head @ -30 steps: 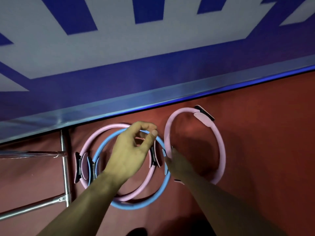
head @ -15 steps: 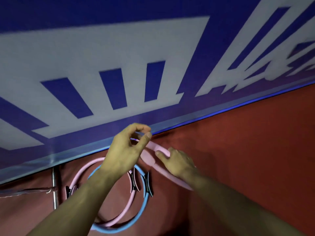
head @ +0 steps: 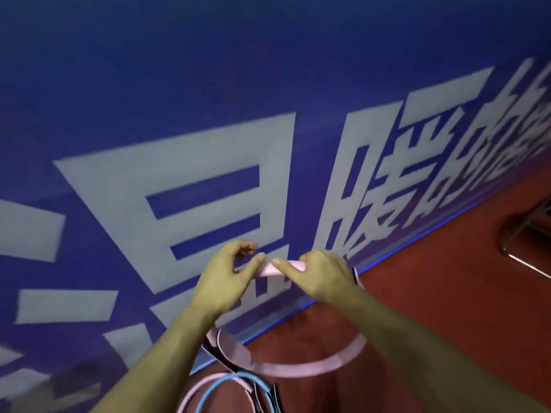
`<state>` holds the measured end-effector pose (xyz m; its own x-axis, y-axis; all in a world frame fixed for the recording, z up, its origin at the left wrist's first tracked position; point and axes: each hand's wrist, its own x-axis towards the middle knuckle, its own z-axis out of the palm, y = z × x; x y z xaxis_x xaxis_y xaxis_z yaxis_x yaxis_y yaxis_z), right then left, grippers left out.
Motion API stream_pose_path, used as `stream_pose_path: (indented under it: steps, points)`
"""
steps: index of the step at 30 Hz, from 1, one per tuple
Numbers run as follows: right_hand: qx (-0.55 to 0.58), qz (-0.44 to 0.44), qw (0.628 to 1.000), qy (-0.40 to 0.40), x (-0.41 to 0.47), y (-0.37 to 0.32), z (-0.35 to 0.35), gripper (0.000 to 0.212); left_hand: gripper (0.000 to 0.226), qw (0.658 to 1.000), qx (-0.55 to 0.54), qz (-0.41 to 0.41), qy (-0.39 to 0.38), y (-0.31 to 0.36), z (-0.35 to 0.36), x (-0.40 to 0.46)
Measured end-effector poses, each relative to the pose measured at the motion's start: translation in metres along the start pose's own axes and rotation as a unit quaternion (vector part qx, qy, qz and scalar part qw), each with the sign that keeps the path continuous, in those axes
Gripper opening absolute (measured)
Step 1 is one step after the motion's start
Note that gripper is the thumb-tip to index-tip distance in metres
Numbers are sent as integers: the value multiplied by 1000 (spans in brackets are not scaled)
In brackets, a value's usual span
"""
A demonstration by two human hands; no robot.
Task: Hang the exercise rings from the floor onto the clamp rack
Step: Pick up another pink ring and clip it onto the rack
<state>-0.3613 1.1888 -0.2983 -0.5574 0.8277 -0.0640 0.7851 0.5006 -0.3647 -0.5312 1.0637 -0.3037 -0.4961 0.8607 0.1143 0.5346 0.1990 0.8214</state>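
Both arms extended fwd; right hand (head: 323, 274) fingers curled, left hand (head: 225, 277) fingers half-curled.

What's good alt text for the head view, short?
Both hands, left hand and right hand, hold a lifted pink ring in front of a blue wall banner; a blue ring and another pink one lie on the red floor.

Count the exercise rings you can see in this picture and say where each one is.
3. One pink ring is held up by the right hand; a second pink ring and a blue ring overlap at the bottom edge. Others may be hidden.
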Motion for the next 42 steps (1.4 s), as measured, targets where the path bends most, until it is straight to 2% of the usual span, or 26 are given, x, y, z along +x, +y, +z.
stream_pose_path:
  steps: [8, 13, 16, 19, 25, 28, 31, 33, 37, 40, 42]
  points:
    - [61, -63, 995, 56, -83, -60, -169, 68, 41, 997, 68, 31, 34, 136, -104, -48]
    - [104, -102, 985, 93, -127, -66, -227, 69, 65, 995, 79, 4, 68, 195, -142, -112]
    - [98, -132, 980, 110, -159, -64, -243, 72, 58, 994, 66, -16, 91, 219, -151, -157]
    - [103, -164, 975, 110, -192, -63, -244, 72, 53, 991, 50, -23, 120, 237, -148, -203]
    - [106, -262, 958, 54, -251, -96, -242, 63, 64, 969, 38, -69, 235, 245, -163, -298]
    - [100, -330, 938, 31, -279, -134, -237, 41, 55, 957, 47, -89, 272, 247, -181, -341]
    - [79, -394, 916, 12, -320, -183, -225, 28, 63, 942, 81, -126, 299, 247, -200, -386]
    - [69, -428, 901, -2, -354, -217, -215, 29, 72, 935, 93, -139, 313, 240, -213, -414]
    - [28, -468, 883, -32, -414, -274, -188, 36, 66, 920, 152, -151, 327, 230, -245, -473]
    - [33, -459, 887, -37, -448, -314, -163, 57, 71, 924, 149, -158, 314, 211, -279, -516]
    - [14, -459, 888, -24, -471, -342, -146, 64, 63, 932, 130, -148, 303, 192, -306, -546]
